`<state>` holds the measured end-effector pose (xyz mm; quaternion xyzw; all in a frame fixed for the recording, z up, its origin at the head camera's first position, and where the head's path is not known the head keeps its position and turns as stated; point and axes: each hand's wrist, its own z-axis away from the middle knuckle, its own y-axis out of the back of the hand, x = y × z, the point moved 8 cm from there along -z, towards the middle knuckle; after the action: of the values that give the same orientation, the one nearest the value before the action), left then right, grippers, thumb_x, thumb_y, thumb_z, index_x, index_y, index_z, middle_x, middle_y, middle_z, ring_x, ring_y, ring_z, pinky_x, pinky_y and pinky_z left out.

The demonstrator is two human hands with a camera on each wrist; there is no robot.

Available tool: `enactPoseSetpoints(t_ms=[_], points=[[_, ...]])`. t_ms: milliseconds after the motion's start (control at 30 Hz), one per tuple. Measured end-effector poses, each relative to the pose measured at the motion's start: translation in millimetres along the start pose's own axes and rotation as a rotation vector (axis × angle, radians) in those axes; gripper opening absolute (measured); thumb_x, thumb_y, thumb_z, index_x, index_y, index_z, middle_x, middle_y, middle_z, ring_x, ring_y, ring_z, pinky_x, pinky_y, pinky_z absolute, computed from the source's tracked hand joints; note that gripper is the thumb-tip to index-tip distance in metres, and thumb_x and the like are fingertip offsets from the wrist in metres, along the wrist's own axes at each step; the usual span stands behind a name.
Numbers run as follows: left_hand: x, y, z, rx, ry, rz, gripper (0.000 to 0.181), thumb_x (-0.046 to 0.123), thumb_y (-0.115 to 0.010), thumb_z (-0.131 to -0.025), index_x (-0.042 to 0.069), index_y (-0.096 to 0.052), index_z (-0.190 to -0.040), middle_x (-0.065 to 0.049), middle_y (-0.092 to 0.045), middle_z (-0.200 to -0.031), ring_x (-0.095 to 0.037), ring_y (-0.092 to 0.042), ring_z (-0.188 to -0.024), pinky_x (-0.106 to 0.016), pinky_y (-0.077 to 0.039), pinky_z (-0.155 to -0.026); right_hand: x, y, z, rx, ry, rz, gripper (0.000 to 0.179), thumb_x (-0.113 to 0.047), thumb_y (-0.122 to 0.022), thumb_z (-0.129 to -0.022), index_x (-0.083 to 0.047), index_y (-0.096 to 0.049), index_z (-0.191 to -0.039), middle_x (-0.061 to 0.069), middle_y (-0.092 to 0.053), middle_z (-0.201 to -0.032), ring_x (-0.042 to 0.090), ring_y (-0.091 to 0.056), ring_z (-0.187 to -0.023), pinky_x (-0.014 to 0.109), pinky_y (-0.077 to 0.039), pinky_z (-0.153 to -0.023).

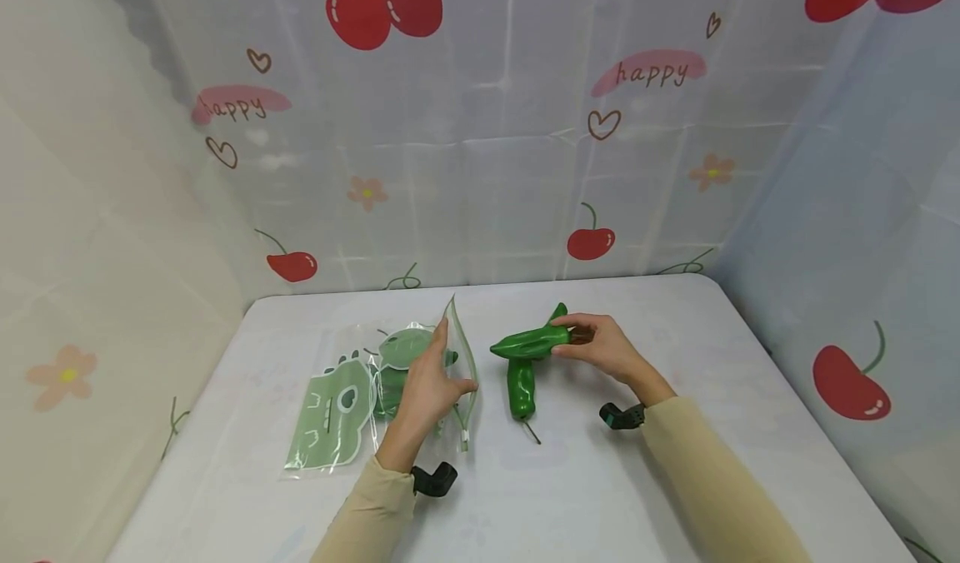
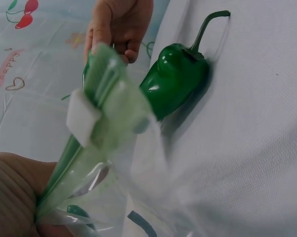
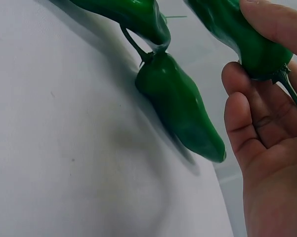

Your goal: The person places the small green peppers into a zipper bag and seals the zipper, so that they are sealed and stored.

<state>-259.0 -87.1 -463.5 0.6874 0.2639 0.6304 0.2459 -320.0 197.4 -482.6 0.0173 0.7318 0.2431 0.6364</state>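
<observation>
A clear zip bag (image 1: 333, 421) with pale green cartoon print lies on the left of the table, its green-edged mouth standing up. My left hand (image 1: 423, 384) is at that mouth, thumb and fingers spread wide apart along its edges. In the left wrist view, the zip strip (image 2: 64, 163) crosses the hand, with a white slider (image 2: 83, 117) on it. My right hand (image 1: 600, 346) pinches a glossy green pepper (image 1: 531, 343) near its stem end. Below it lies a second pepper (image 1: 521, 388), stem towards me. Another pepper (image 3: 183, 108) lies beside that one, partly covered in the head view.
A white-covered table (image 1: 585, 496) stretches under everything. Curtains (image 1: 480, 130) printed with cherries and hearts stand along its back and sides. Black wrist cameras (image 1: 435, 480) sit on both wrists. Green shapes show through the bag.
</observation>
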Motion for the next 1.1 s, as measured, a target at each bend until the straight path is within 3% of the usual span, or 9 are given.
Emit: enactPoseSetpoints(t_ms=[200,600,800,1100], points=[[-0.5,-0.7,0.0,-0.006,0.003,-0.002,0.117,0.017,-0.094,-0.073,0.017,-0.023,-0.166,-0.01,-0.035,-0.167,-0.041,-0.053,-0.138,-0.055,-0.052,-0.102,-5,-11,-3.5,-0.027,0.003,-0.007,0.048,-0.015,-0.086,-0.085,-0.005,-0.07,-0.129,0.018,-0.07,-0.12,0.02,-0.07,-0.099,0.024,-0.058,-0.082],[-0.1,-3.6,-0.6,-0.016,0.004,-0.006,0.116,0.018,-0.093,-0.074,0.018,-0.022,-0.166,-0.01,-0.034,-0.167,-0.043,-0.049,-0.141,-0.057,-0.049,-0.106,-12,-29,-15.0,-0.048,-0.021,0.014,0.049,-0.026,-0.089,-0.082,-0.016,-0.073,-0.127,0.009,-0.07,-0.124,0.022,-0.07,-0.101,0.029,-0.059,-0.085],[0.1,-3.2,-0.3,-0.016,0.005,-0.007,0.116,0.018,-0.094,-0.074,0.017,-0.022,-0.166,-0.011,-0.035,-0.167,-0.043,-0.048,-0.141,-0.058,-0.048,-0.108,-22,-38,-19.3,-0.042,0.009,0.035,0.05,-0.023,-0.089,-0.082,-0.012,-0.073,-0.128,0.011,-0.07,-0.125,0.023,-0.07,-0.098,0.031,-0.058,-0.081],[0.9,-2.6,-1.4,-0.015,0.001,-0.004,0.116,0.016,-0.093,-0.074,0.016,-0.023,-0.166,-0.011,-0.035,-0.167,-0.043,-0.046,-0.144,-0.057,-0.044,-0.112,-27,-49,-22.9,-0.049,0.043,0.097,0.053,-0.025,-0.089,-0.082,-0.01,-0.072,-0.13,0.01,-0.07,-0.127,0.024,-0.069,-0.102,0.038,-0.058,-0.088]])
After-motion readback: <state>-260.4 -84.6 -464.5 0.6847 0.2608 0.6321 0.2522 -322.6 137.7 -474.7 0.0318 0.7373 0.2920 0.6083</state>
